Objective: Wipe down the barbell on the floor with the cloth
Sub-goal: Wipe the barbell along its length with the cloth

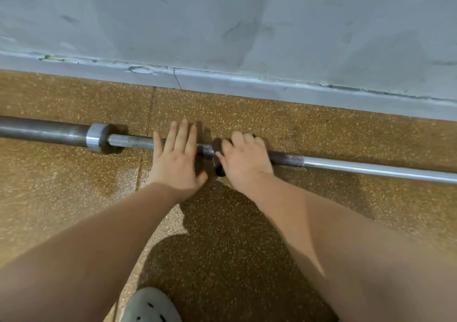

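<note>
A steel barbell (358, 167) lies on the speckled brown floor, running from the left edge to the right edge. Its thick sleeve and collar (96, 138) are at the left; a knurled stretch sits near the middle. My left hand (176, 157) rests flat on the shaft with fingers spread and straight. My right hand (243, 159) is curled over the shaft just to the right, gripping a dark cloth (218, 163) that wraps the bar. Only a small dark fold of the cloth shows at the thumb side; the remainder is hidden under the hand.
A grey wall with a scuffed skirting board (222, 79) runs close behind the barbell. A pale perforated shoe (150, 305) shows at the bottom edge. Open floor lies between the shoe and the bar.
</note>
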